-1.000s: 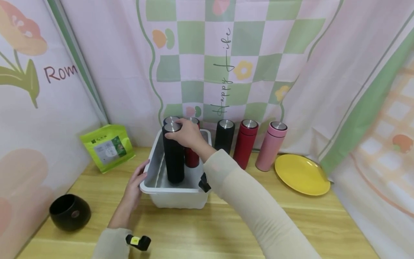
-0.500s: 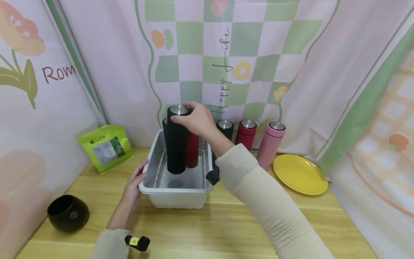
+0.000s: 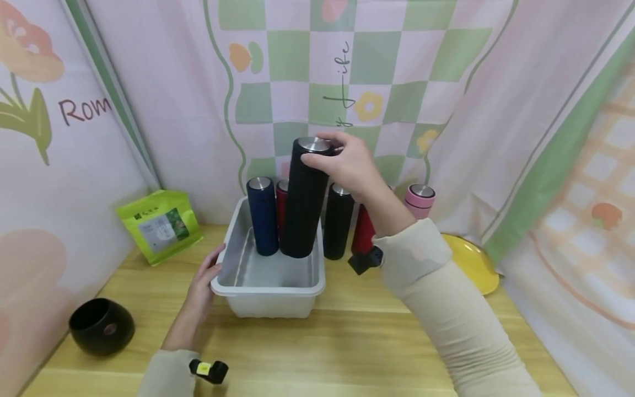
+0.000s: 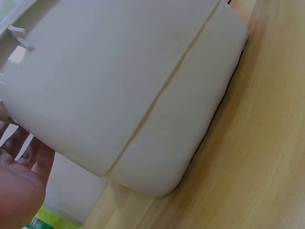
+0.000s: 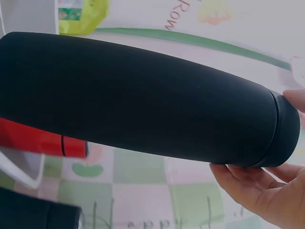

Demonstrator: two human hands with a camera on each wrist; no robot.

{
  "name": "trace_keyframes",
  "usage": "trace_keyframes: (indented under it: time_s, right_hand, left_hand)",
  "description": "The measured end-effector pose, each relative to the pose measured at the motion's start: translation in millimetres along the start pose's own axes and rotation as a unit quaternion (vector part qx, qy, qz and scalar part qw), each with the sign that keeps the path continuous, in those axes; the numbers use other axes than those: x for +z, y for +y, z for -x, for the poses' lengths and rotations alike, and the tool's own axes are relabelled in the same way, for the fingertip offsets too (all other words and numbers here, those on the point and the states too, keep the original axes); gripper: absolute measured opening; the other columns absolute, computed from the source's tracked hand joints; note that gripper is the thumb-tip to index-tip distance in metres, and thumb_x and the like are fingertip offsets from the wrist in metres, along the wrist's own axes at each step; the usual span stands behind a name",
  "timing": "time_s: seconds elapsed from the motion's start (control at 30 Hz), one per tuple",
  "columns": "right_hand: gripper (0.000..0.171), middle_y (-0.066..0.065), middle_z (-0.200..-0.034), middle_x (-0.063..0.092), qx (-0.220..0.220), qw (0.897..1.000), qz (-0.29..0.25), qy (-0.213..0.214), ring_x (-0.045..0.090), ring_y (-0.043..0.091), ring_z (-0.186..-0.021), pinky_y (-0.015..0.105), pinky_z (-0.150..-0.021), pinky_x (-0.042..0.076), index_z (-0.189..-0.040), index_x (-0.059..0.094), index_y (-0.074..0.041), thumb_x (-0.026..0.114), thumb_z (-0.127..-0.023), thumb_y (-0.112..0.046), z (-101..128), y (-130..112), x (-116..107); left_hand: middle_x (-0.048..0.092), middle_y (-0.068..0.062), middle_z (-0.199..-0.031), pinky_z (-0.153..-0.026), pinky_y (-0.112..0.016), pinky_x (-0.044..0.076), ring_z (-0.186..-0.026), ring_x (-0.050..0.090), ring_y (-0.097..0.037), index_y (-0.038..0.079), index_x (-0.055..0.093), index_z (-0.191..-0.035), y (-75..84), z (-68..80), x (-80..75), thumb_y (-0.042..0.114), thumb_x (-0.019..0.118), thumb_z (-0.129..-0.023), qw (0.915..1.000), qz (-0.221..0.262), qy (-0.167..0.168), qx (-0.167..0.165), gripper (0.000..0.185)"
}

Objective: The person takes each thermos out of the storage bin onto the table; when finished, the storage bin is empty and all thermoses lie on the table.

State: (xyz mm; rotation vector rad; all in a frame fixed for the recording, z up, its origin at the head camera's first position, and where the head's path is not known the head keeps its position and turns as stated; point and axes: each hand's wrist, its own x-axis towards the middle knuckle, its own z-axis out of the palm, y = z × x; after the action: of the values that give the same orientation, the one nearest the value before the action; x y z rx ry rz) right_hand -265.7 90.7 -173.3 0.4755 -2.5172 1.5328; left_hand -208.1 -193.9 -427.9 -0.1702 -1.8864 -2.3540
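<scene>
My right hand (image 3: 349, 165) pinches the top of a tall black vacuum flask (image 3: 303, 204) with a silver lid, thumb on one side and fingers on the other. The flask is raised and slightly tilted in front of the tub's right side; the right wrist view shows its dark body (image 5: 143, 100) lengthwise. My left hand (image 3: 200, 284) rests against the left rim of a light grey plastic tub (image 3: 270, 303), its fingers fairly straight in the left wrist view. Inside the tub stand a blue flask (image 3: 263, 220) and a red flask (image 3: 281, 201), the latter mostly hidden.
Right of the tub stand another black flask (image 3: 339, 226), a red flask (image 3: 364, 231) and a pink flask (image 3: 419, 201), partly hidden by my right arm. A yellow plate (image 3: 478, 264) lies beyond. On the left are a green pouch (image 3: 161, 226) and a dark round cup (image 3: 101, 328).
My right hand has lifted the black flask from inside the tub and carried it up and to the right, uncovering the blue flask. The left hand has stayed at the rim.
</scene>
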Motion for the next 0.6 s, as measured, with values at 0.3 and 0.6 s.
trace_keyframes:
  time_s: [0.3,0.6]
  right_hand:
    - [0.062,0.011,-0.126,0.051,0.037,0.999,0.001,0.011,0.053,0.028,-0.104,0.044,-0.085,0.051,-0.142,0.051,-0.017,0.073,-0.086,-0.032,15.8,10.0,-40.9]
    - [0.066,0.013,-0.129,0.052,0.04,0.997,0.053,0.037,0.052,0.027,-0.104,0.038,-0.086,0.046,-0.142,0.051,-0.011,0.074,-0.085,-0.034,31.1,36.9,-72.2]
  left_hand:
    - [0.014,-0.022,-0.157,-0.101,-0.022,0.031,-0.13,0.03,-0.017,0.008,0.034,-0.151,0.3,0.4,0.6,0.008,0.037,-0.101,0.9999,0.011,0.001,0.007,0.05]
    - [0.015,-0.02,-0.158,-0.103,-0.023,0.03,-0.132,0.028,-0.02,0.006,0.034,-0.151,0.9,0.4,1.2,0.007,0.037,-0.101,0.9999,0.013,0.001,0.001,0.05]
